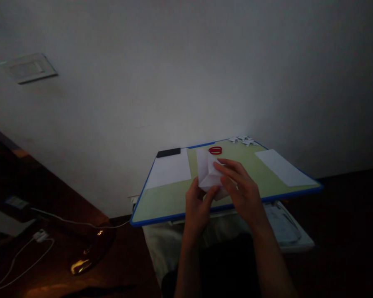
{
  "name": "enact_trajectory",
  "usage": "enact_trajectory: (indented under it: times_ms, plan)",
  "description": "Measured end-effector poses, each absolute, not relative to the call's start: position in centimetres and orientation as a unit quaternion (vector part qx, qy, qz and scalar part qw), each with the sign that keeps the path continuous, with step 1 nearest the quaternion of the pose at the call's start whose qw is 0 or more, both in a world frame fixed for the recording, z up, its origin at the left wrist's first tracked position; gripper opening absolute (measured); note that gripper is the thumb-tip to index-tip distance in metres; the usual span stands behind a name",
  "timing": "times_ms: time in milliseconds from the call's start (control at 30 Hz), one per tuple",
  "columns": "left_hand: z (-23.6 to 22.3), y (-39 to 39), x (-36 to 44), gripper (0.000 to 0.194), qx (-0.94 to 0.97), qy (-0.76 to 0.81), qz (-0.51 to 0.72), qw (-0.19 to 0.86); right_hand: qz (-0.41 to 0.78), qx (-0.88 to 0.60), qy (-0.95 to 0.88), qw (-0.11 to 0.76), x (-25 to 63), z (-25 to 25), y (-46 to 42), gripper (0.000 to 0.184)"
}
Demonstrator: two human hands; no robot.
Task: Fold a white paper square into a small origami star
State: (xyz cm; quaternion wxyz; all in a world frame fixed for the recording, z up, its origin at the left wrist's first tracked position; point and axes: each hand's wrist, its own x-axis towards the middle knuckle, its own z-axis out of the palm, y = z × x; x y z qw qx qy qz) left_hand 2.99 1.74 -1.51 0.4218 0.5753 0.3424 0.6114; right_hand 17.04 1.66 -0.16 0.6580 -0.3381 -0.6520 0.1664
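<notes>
A partly folded sheet of white paper, with creases and flaps showing, is held up above the front part of the table. My left hand grips its lower left edge, the thumb lying across the near side. Against its right side, my right hand has its fingers bent over a flap; part of the paper is hidden behind them. Just beyond the paper lie scissors with red handles, their blades out of sight.
The small table has a blue rim and stands against the wall. White sheets lie at left under a dark flat object. A paper strip lies at right, with folded white paper pieces at the back. A white cable runs left.
</notes>
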Motion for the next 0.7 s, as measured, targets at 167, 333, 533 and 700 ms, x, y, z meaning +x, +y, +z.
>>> enact_trajectory:
  times_ms: [167, 333, 533, 700]
  plan:
    - [-1.3, 1.5, 2.3, 0.028, 0.599, 0.392, 0.584, 0.383, 0.172, -0.350, -0.626, 0.676, 16.9, 0.0, 1.7, 0.019]
    - [-1.5, 1.6, 2.6, 0.041, 0.597, 0.378, 0.576, 0.411, 0.253, -0.351, -0.600, 0.673, 16.9, -0.2, 1.6, 0.044]
    - [-1.4, 1.4, 3.1, 0.046, 0.574, 0.354, 0.639, 0.371, 0.326, -0.307, -0.599, 0.664, 16.8, -0.4, 1.4, 0.042]
    - [-0.9, 1.1, 3.6, 0.040, 0.536, 0.366, 0.672, 0.356, 0.282, -0.315, -0.670, 0.611, 16.6, -0.2, 1.0, 0.046]
